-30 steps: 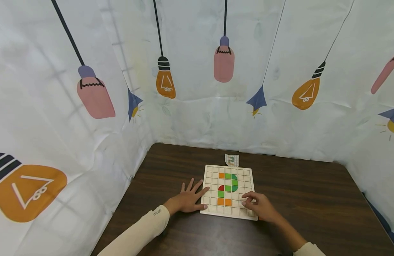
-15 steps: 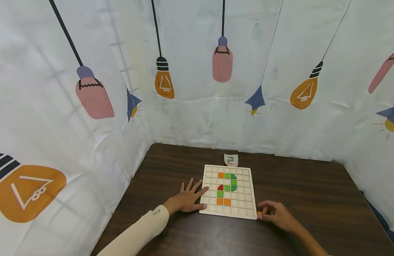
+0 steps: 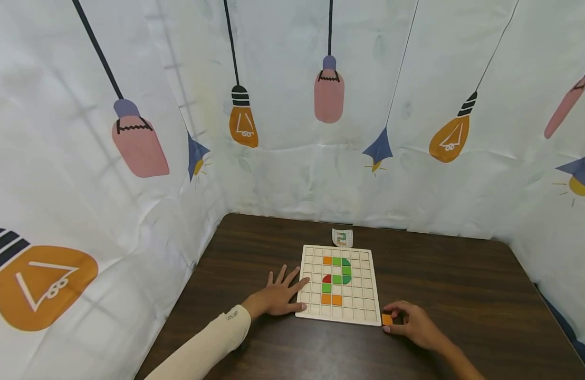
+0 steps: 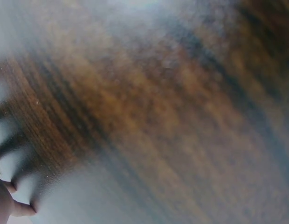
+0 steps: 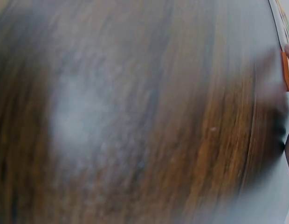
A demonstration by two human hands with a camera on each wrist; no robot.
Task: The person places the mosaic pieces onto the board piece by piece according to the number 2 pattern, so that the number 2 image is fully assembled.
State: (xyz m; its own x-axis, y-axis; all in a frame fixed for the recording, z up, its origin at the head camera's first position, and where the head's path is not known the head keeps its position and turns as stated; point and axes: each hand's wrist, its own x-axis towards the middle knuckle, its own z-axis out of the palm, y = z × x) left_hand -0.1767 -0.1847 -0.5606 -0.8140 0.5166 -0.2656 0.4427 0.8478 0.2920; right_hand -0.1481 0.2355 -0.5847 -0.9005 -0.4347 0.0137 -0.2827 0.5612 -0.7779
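Note:
A pale square board (image 3: 358, 306) with a grid of cells lies on the table. Orange, light green, dark green and red tiles (image 3: 337, 279) fill some of its cells in a winding figure. My left hand (image 3: 275, 298) is spread flat at the board's left edge, thumb and a fingertip resting on it; the left wrist view catches only fingers (image 4: 24, 209) in its corner. Off the board's near right corner, my right hand (image 3: 415, 324) pinches an orange square tile (image 3: 386, 319) between thumb and fingers. That tile's orange side (image 5: 286, 72) shows at the right wrist view's edge.
A small printed paper (image 3: 342, 238) with a coloured figure lies just behind the board. The dark wood table (image 3: 444, 269) extends on both sides. White sheets (image 3: 283, 174) printed with lamps hang behind and beside it.
My right hand has moved from above the board's right part to beyond its near right corner, where it has taken the orange tile between its fingers. The left hand stays in place.

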